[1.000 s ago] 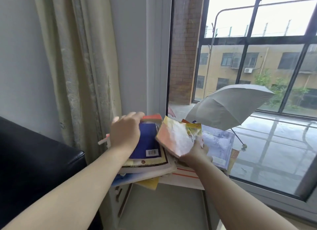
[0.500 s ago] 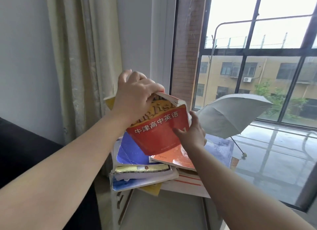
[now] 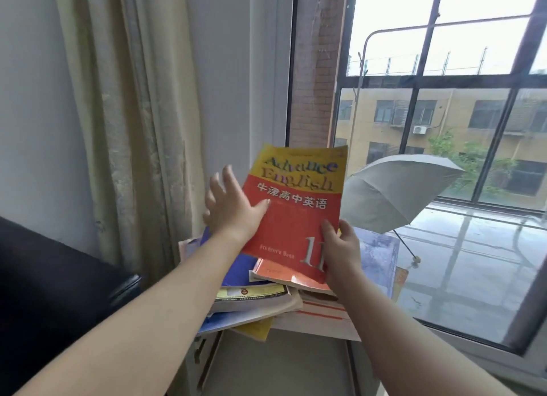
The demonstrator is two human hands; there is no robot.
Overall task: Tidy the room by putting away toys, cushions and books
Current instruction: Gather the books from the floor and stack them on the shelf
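A red and yellow English textbook point(image 3: 299, 212) stands tilted up above an untidy stack of books point(image 3: 254, 301) in the head view. My right hand point(image 3: 340, 247) grips its lower right corner, thumb on the cover. My left hand point(image 3: 231, 209) lies at the book's left edge with fingers spread and straight, the thumb touching the cover. A blue book point(image 3: 376, 262) lies at the stack's right side.
The stack sits on a white shelf unit point(image 3: 284, 366) beside a large window. A beige curtain point(image 3: 127, 114) hangs at the left, above a black sofa arm point(image 3: 59, 277). An open grey umbrella point(image 3: 393, 191) lies outside the glass.
The red book has been turned upright so its cover faces me. My left hand let go of its top and opened; my right hand moved to grip the lower right corner.
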